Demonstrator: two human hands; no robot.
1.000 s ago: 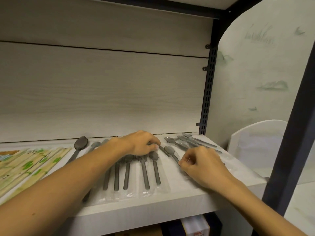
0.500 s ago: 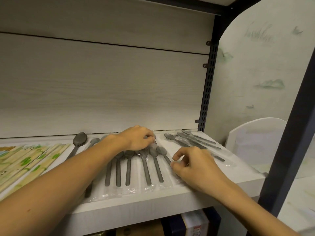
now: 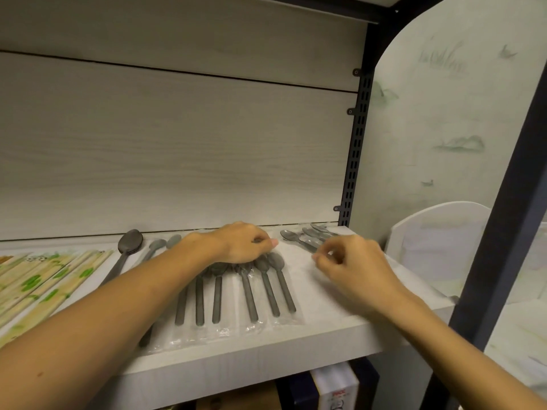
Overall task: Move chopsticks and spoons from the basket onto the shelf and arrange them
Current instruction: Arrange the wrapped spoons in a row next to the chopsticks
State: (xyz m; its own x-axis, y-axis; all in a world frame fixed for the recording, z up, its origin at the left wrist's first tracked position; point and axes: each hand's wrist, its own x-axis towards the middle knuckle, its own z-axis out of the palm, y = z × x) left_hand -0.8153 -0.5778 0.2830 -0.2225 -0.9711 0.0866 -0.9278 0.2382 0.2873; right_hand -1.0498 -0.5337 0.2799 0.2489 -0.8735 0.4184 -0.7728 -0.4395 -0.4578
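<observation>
Your right hand [image 3: 352, 266] has let go of the spoon handle it was pinching a second ago and lifted toward the back right of the shelf [image 3: 260, 355]. It now hovers with the fingers loosely curled and nothing between them, as far as the view shows. Your left hand [image 3: 242, 244] has stayed where it was, fingers curled down over the bowls of the wrapped spoons [image 3: 251, 287]; it looks like it is pressing them in place, not lifting one.

Those spoons now lie side by side with handles toward you, the last one newly squared against its neighbour. Just beyond your right hand lies a loose cluster of spoons [image 3: 307, 239], angled and overlapping, not yet lined up. Left of your forearm sit a larger dark spoon [image 3: 128, 242] and two more, then the wrapped chopsticks [image 3: 44, 284] in a fanned row.

The basket is out of view. Most pieces seem to be on the shelf already; straightening the back-right cluster appears to be what remains.
</observation>
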